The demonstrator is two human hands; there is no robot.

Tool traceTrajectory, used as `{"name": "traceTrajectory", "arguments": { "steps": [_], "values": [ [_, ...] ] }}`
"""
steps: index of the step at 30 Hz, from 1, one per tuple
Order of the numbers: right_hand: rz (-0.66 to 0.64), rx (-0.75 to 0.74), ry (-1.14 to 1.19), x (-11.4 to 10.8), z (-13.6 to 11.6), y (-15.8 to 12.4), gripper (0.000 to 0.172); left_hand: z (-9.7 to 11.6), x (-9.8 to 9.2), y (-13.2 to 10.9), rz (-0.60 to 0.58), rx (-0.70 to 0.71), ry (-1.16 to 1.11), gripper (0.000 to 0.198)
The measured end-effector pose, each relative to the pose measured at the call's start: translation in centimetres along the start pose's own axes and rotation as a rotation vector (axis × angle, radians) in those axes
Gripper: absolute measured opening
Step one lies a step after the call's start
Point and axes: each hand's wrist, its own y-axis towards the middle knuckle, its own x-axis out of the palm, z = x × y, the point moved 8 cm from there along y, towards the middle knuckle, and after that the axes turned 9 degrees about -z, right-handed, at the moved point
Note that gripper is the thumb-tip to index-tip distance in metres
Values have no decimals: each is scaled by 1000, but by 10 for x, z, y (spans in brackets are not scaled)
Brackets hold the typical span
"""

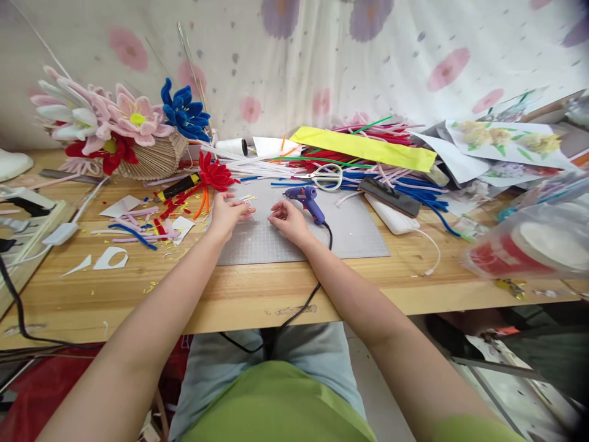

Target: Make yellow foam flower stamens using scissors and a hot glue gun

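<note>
Both my hands rest on a grey cutting mat point(359, 236) on the wooden table. My left hand point(226, 213) has its fingers curled, the fingertips pinched toward the mat's middle. My right hand point(288, 219) is also curled in a pinch, a short gap from the left. Whatever lies between the fingertips is too small to make out. A purple glue gun point(307, 201) lies just behind my right hand, its black cord running off the table's front edge. A red pipe-cleaner flower point(214, 174) with an orange stem lies behind my left hand.
A basket of pink, red and blue pipe-cleaner flowers point(120, 126) stands at the back left. Scissors point(326, 176), a yellow sheet point(368, 147) and several loose pipe cleaners crowd the back. White paper scraps point(110, 258) lie left; a plastic bag point(529, 239) sits right.
</note>
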Motion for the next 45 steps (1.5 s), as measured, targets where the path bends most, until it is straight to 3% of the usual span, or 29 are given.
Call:
{"name": "traceTrajectory", "arguments": {
  "steps": [4, 8, 13, 16, 19, 23, 28, 34, 39, 45],
  "values": [
    [-3, -29, 102, 6, -10, 1, 27, -16, 4, -9, 7, 21, -135, 46],
    [-60, -63, 55, 19, -25, 4, 36, -22, 2, -12, 42, 25, -113, 46],
    [-78, -31, -109, 28, -35, 7, 25, -25, -1, -11, 25, 15, -124, 46],
    [-75, -22, -226, 25, -37, 11, 24, -17, -15, -8, 64, 66, -144, 44],
    [-86, -19, -341, 20, -34, 20, 24, -2, -42, -5, 185, 186, -149, 39],
    [-148, -68, -491, 24, -35, 39, 12, 9, -60, 0, 200, 231, -159, 29],
    [-197, -106, -696, 41, -37, 59, 13, 6, -54, 2, 138, 193, -196, 14],
    [-221, -167, -848, 50, -35, 64, 17, 2, -56, 2, 199, 171, -100, 11],
    [-223, -150, -781, 39, -35, 62, 17, 2, -55, 3, 162, 180, -17, 11],
    [-80, -71, -543, 11, -36, 46, 10, -2, -45, 3, 10, 113, 84, 20]
  ]
}}
